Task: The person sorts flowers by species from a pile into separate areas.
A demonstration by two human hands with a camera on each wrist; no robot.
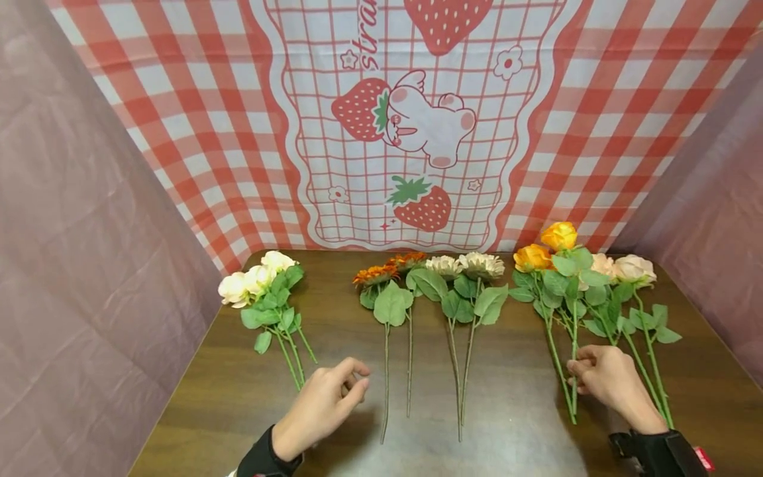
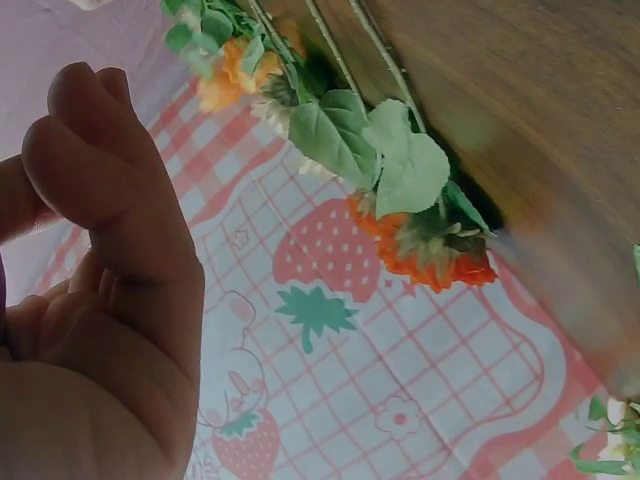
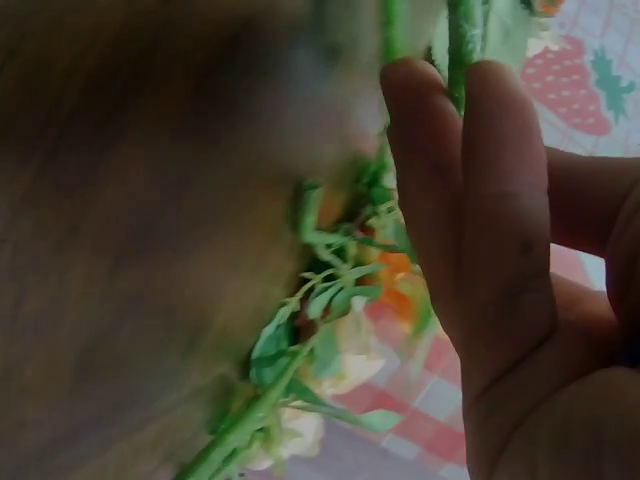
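My right hand [image 1: 610, 379] pinches the green stem of an orange-yellow rose [image 1: 559, 236] at the table's right side. Beside it a second orange rose [image 1: 532, 258] lies with its stem close by. Pale peach roses [image 1: 634, 270] lie just to the right, their stems partly under my right wrist. In the right wrist view, a green stem [image 3: 462, 45] runs up at my fingertips. My left hand [image 1: 324, 401] hovers over the table with loosely bent fingers and holds nothing. It is nearest to the stems of the white roses [image 1: 256, 279].
Two orange flowers [image 1: 375, 274] and two cream flowers [image 1: 481, 265] lie mid-table, stems toward me. A checked strawberry cloth [image 1: 405, 212] hangs behind the brown table [image 1: 512, 424]. Pinkish curtains [image 1: 89, 265] stand at both sides.
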